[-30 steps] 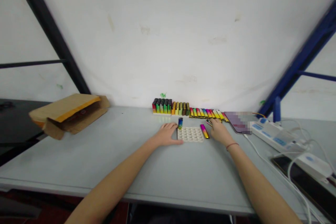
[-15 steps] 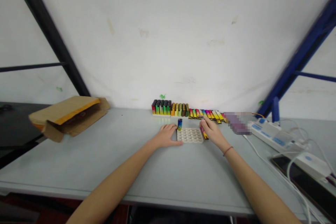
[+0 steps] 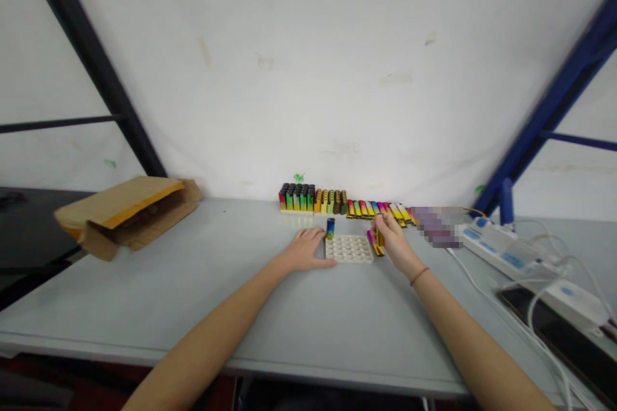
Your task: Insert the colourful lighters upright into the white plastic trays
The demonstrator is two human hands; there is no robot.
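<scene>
A white tray with round holes (image 3: 349, 249) lies on the grey table (image 3: 193, 295). One blue-green lighter (image 3: 330, 228) stands upright in its far left corner. My left hand (image 3: 303, 250) rests flat against the tray's left edge, fingers extended. My right hand (image 3: 393, 241) is at the tray's right edge, its fingers pinched on a yellow-orange lighter (image 3: 379, 239). A pink-yellow lighter (image 3: 371, 242) lies on the table just beside it. Along the wall, a row of colourful lighters (image 3: 380, 209) lies flat next to a full tray of upright lighters (image 3: 311, 198).
An open cardboard box (image 3: 123, 212) lies on its side at the table's left. On the right are white power strips (image 3: 501, 247) with cables, a dark phone (image 3: 569, 340) and a blurred-out object (image 3: 436, 221). Blue and black metal frames lean against the white wall.
My right hand drew back left from the row of flat lighters to the tray's right edge and closed on a lighter. My left hand stayed in place.
</scene>
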